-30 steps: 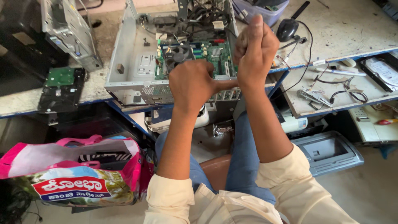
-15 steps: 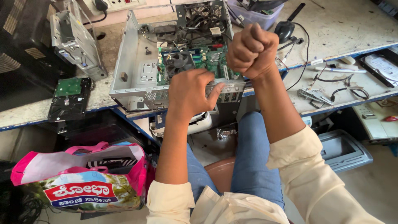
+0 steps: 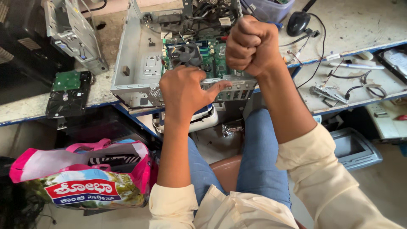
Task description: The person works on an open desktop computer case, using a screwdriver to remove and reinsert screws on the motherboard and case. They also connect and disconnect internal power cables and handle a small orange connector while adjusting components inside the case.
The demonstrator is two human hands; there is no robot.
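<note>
While raised above the open computer case (image 3: 140, 59), right hand (image 3: 250, 46) clenched into a tight fist, nothing visible inside it, hanging over the case's near right corner without touching it. Left hand (image 3: 184, 91) curled loosely, empty as far as can be seen, thumb stretched out toward the case's rear port panel (image 3: 231, 91), at or just short of its metal edge; contact hard to judge.

Case lying flat at the front edge of the desk (image 3: 364, 25), side panel off, green motherboard (image 3: 218, 53) exposed inside, black cooling fan (image 3: 184, 55) sitting on the board near the case's middle, tangle of cables (image 3: 199, 17) toward its far end.

Left of the case: hard drive (image 3: 68, 93) with green circuit board facing up, and behind that a grey metal drive cage (image 3: 74, 34). Right of the case: black mouse (image 3: 299, 22) with its cord, then loose wires and a small metal bracket (image 3: 324, 91) further right. Below the case, under the desk edge: blue-jeaned knees (image 3: 258, 148), white device (image 3: 203, 118) on a lower shelf. Lower left of the case, on the floor: pink shopping bag (image 3: 80, 178).
</note>
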